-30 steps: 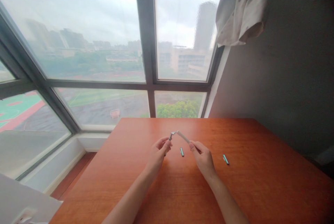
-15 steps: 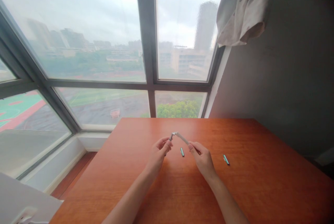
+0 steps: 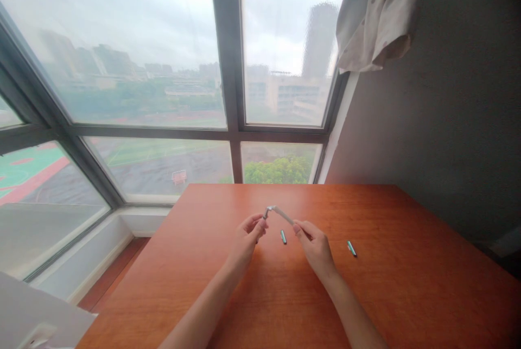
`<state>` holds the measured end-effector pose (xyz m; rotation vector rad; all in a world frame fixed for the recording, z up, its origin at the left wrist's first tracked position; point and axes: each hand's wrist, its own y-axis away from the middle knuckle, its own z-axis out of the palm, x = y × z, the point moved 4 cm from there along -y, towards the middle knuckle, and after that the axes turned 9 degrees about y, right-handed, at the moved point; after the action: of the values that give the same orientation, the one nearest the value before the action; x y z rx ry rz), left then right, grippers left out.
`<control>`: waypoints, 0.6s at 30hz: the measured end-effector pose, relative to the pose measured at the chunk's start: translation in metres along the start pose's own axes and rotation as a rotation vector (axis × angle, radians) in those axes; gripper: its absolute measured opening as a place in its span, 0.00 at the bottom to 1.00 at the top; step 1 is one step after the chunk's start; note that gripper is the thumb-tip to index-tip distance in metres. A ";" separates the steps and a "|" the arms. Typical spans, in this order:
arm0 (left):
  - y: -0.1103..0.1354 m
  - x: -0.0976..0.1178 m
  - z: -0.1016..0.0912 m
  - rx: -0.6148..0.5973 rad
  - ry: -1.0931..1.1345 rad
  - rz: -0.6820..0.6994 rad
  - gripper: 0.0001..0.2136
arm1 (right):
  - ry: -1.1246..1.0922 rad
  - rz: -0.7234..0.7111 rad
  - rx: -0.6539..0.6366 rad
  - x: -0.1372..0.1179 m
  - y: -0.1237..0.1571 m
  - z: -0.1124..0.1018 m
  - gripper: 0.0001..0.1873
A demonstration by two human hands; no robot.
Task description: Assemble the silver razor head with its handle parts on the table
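Observation:
Both my hands hold one small white hinged object [image 3: 279,211] above the orange-brown wooden table [image 3: 386,284]; it is bent into an angle. My left hand [image 3: 246,240] pinches its grey metal end. My right hand [image 3: 315,246] grips the white bar. What the object is I cannot tell. A short teal cylinder [image 3: 283,236] lies on the table between my hands. A second teal cylinder [image 3: 351,248] lies to the right of my right hand.
A large window with dark frames [image 3: 228,67] stands behind the table's far edge. A grey wall [image 3: 448,110] runs along the right side. A pale cloth [image 3: 374,12] hangs at the upper right. A white thing [image 3: 36,332] shows at the lower left corner.

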<state>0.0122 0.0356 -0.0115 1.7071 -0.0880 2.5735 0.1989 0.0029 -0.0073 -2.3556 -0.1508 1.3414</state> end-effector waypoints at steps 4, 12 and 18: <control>-0.002 -0.002 -0.001 -0.009 -0.005 -0.018 0.19 | 0.004 0.001 0.021 0.002 0.000 0.000 0.19; -0.004 -0.005 -0.004 -0.017 0.004 -0.026 0.18 | -0.001 0.012 0.014 0.002 0.000 0.000 0.19; -0.005 -0.006 -0.006 -0.024 -0.004 -0.010 0.18 | -0.015 -0.016 -0.037 0.000 0.000 0.002 0.21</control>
<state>0.0091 0.0412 -0.0197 1.6998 -0.1087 2.5516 0.1973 0.0031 -0.0081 -2.3699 -0.2004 1.3601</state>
